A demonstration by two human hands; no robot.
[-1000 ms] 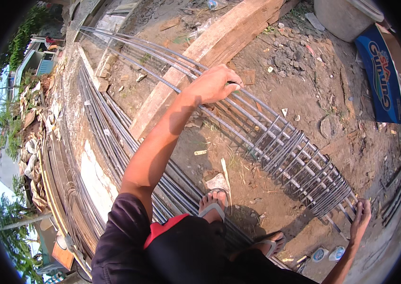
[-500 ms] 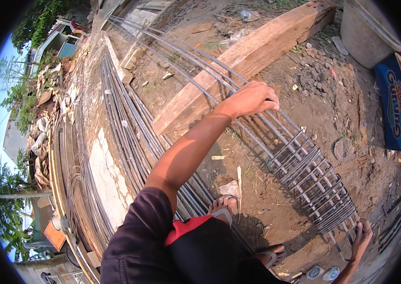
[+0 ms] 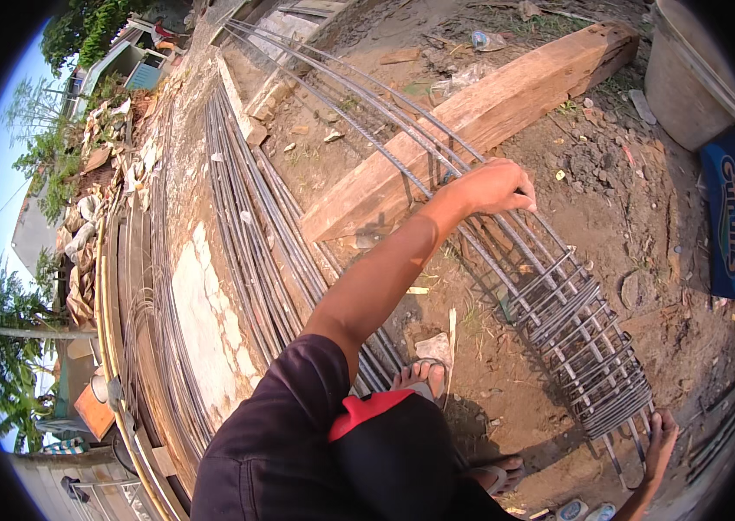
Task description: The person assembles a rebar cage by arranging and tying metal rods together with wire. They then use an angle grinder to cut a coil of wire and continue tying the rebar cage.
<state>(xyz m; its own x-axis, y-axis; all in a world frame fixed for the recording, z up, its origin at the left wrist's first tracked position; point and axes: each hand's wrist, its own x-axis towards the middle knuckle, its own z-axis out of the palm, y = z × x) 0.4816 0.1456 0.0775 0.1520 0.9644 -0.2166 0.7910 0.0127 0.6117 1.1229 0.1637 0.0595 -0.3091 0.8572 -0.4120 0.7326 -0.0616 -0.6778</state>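
Observation:
A long cage of steel reinforcing bars runs from the far left toward the near right. Wire stirrups ring its near part, bunched closely in places and spaced wider in others. My left hand is closed on a long bar just beyond the stirrups, its fingers curled over and partly hidden. At the cage's near end, my right hand has its fingers wrapped round a projecting bar end. Partway along, the bars lie across a thick wooden beam.
Loose steel bars lie on the ground to the left. A grey tub and a blue cardboard box stand at the right. Two plastic cups sit near my feet. More dark rods lie at the right edge.
The whole view has shifted slightly, so the scene sits a little further right and lower. Both hands keep their hold on the cage; it has hardly moved against the beam.

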